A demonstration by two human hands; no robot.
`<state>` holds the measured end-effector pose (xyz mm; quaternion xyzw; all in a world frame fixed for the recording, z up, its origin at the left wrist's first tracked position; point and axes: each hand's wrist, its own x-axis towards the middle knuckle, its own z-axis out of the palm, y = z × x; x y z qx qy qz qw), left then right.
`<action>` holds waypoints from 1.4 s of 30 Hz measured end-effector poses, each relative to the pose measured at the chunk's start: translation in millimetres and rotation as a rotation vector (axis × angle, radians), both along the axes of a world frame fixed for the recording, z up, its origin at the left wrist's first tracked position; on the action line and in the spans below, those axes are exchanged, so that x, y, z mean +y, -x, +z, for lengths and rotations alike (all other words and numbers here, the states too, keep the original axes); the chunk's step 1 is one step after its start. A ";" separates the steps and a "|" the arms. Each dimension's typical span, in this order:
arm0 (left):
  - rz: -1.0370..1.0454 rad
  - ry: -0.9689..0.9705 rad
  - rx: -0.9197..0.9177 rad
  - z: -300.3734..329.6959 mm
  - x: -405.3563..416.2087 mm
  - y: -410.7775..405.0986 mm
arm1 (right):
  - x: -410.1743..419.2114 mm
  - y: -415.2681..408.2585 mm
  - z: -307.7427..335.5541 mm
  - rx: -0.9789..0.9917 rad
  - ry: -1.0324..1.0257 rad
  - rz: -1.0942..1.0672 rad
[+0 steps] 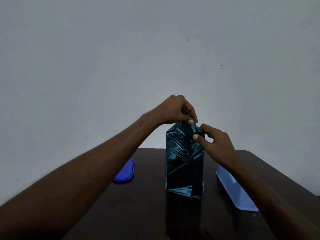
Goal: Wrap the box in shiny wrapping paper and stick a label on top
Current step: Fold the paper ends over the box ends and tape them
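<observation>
The left hand (176, 108) arches over the top of the box (184, 160), knuckles up, its thumb and curled fingers pinching the gathered peak of shiny wrapping paper (180, 135) at the upper right corner. Just beside it and a little lower, the right hand (216, 141) comes in from the right, thumb pressed flat against the front of the paper near the same corner, forefinger hooked behind the fold, the other fingers loosely bent. Both bare forearms run back toward the camera. The paper is a dark teal foil, glossy and mirror-like, creased into sharp ridges and slack puckers that catch pale streaks of light; it covers the whole visible box, which stands upright on its narrow end as a tall rectangular block. At the base the foil is folded into a flat triangular flap against the front. The box stands near the middle of a dark brown table (147, 213) with a smooth, faintly reflective surface and rounded far corners. To the left lies a flat, deep blue plastic lid (126, 172) with rounded corners, partly hidden by the left forearm. To the right lies a long, pale blue tray (233, 191), matte and shallow. Behind is a plain grey wall (155, 49).
</observation>
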<state>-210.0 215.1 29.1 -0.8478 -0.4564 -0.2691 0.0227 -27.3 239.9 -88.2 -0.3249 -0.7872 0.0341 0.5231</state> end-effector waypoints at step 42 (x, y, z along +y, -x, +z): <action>0.454 0.197 -0.219 -16.8 26.3 24.7 | 14.9 14.7 4.4 0.404 0.363 0.189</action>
